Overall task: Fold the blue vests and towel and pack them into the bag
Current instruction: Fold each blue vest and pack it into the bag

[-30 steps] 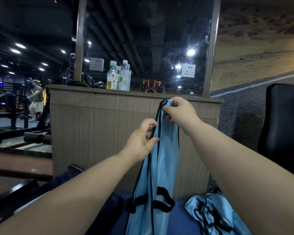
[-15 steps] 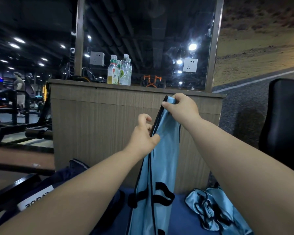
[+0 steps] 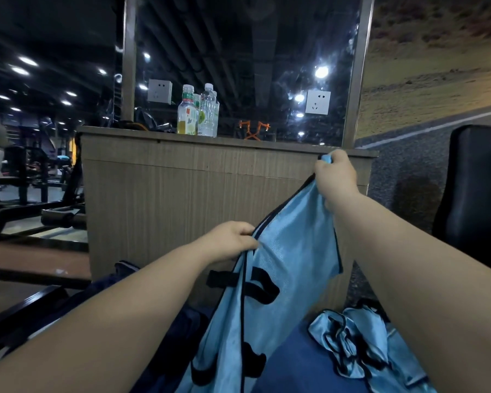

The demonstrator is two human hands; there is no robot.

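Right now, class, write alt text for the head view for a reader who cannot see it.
Two bare hands hold up a light-blue vest with black trim before a wooden counter: the right hand grips its top corner, the left hand pinches its edge lower down. A crumpled blue vest lies lower right; bottles stand on the counter.

Blue vest between both hands
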